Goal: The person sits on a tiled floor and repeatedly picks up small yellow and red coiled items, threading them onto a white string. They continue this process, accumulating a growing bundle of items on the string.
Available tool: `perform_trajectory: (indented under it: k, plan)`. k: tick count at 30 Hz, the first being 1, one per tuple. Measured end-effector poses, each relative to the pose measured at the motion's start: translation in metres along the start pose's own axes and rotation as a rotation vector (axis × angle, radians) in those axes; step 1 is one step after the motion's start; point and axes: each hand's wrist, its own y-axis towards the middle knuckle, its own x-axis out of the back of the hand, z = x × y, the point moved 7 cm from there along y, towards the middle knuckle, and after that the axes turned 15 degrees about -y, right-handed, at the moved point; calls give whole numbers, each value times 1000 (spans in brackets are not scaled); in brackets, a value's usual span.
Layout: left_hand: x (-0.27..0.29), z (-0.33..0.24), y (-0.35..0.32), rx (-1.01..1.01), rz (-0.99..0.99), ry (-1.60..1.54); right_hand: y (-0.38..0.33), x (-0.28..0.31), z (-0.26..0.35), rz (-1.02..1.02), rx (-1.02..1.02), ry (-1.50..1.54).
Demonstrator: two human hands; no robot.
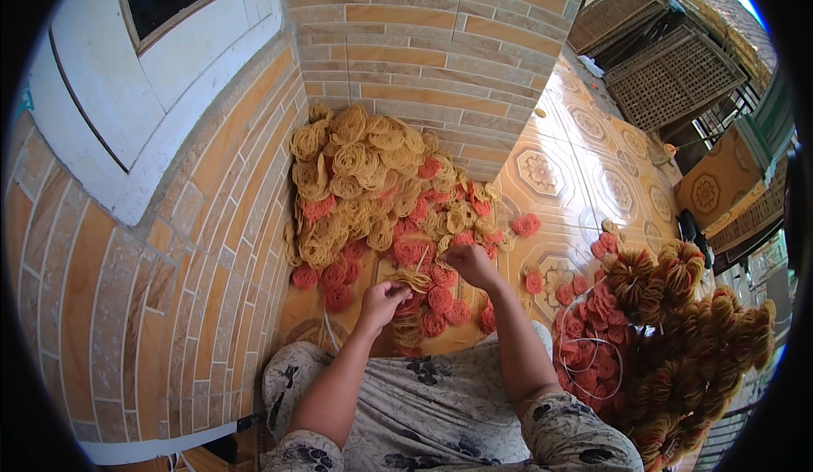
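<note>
My left hand [383, 304] pinches yellow lacy discs [412, 281] that look like nests of thin noodle strands. A thin pale strand [423, 258] rises from them toward my right hand [471, 266]. The right fingers are closed just above and right of the discs; what they pinch is too small to make out. Beneath both hands, red-pink lacy discs [442, 299] lie scattered on the floor. A stack of yellow discs [406, 330] rests in front of my lap, partly hidden by the left hand. Beyond rises a large heap of yellow discs [351, 160], mixed with pink ones.
Brick-patterned walls [406, 57] meet in the corner behind the heap. At right, pink discs [597, 328] lie under a loop of white cord [621, 353]. Beside them are big brownish bundles of discs [707, 370]. Woven racks [673, 74] stand farther off past the tiled floor [584, 163].
</note>
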Motion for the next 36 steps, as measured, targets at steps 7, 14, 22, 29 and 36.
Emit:
perform_trajectory:
  k: [7,14,22,29,36]
  plan:
    - [-2,5,2,-27,37,-9,12,-5,-17,-322,14,-580]
    - [-4,3,1,9,31,55,13,15,-14,-399,-116,-363]
    - [-8,3,-1,24,52,7,-3,18,17,-290,-13,68]
    - [-7,2,-1,10,45,0,2,0,9,-29,10,231]
    - [-6,10,2,5,62,7,5,-15,-20,-255,-25,-440]
